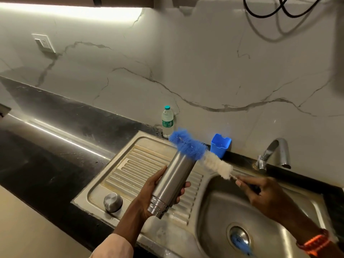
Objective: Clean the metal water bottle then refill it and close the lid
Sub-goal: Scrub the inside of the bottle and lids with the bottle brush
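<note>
Two hands are busy over the sink [214,205]: your left hand [149,194] grips the metal water bottle [172,183] above the drainboard, lid [113,202] resting beside it, while your right hand [264,196] pinches the bottle brush [201,153], its blue bristles at the bottle's far end.

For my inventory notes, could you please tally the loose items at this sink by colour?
Silver metal: 2, the metal water bottle in the left hand and its lid on the drainboard.
Blue: 2, the blue-and-white bottle brush in the right hand and the blue cup.
Clear: 1, the plastic bottle.
Total: 5.
</note>
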